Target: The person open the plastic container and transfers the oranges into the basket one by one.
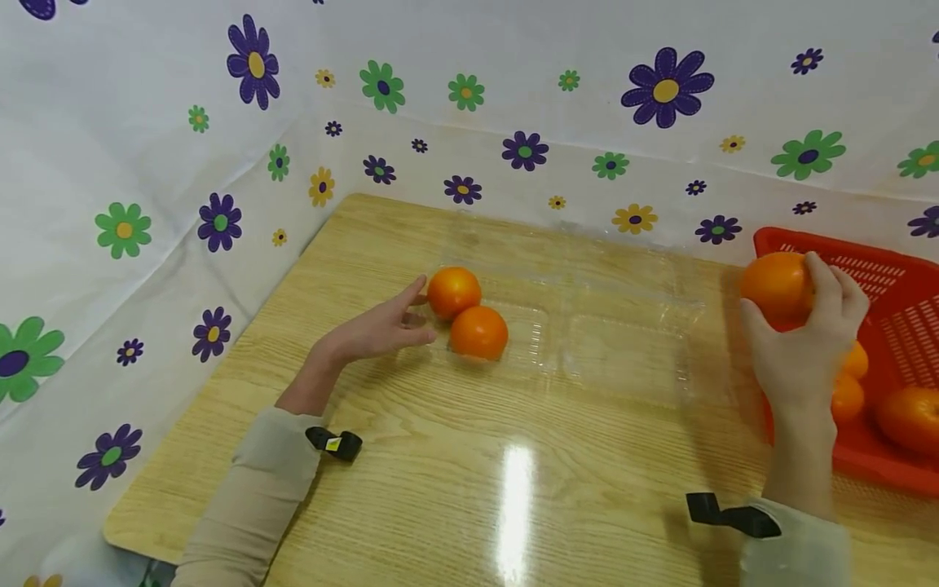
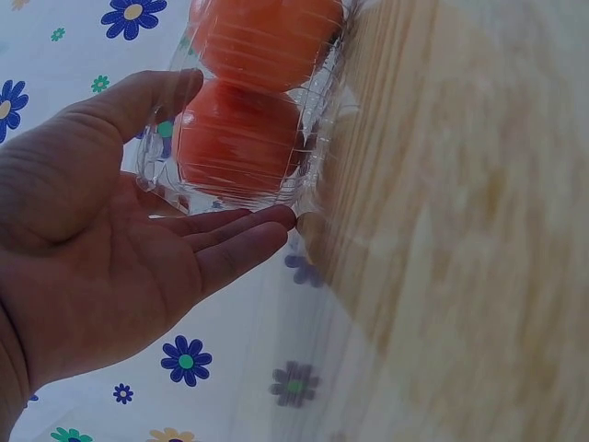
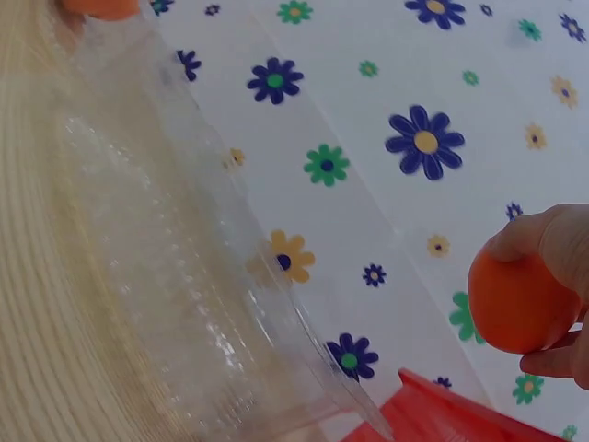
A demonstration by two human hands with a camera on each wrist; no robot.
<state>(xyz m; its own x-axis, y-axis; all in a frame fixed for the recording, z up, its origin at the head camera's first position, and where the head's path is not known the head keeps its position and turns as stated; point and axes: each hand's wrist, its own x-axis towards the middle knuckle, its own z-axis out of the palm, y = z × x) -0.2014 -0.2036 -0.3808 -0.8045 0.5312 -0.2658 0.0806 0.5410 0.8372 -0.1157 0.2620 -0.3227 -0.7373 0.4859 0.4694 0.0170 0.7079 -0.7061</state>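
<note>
My right hand (image 1: 803,359) grips an orange (image 1: 778,285), thumb on one side and fingers on the other, held up above the left rim of a red basket (image 1: 898,281). The right wrist view shows the same orange (image 3: 520,299) in the fingers. My left hand (image 1: 381,326) is at the left end of a see-through plastic container (image 1: 524,326), its fingers extended. Two oranges sit at that end, a rear one (image 1: 454,293) and a front one (image 1: 479,333). In the left wrist view, thumb and fingers lie around the container's end; firm contact is hard to judge.
A second see-through container section (image 1: 627,355) lies to the right, between the two oranges and the basket. Raised transparent lids stand behind. Several more oranges (image 1: 910,420) lie in the basket. A flowered cloth (image 1: 528,106) hangs behind and left of the wooden table (image 1: 411,473).
</note>
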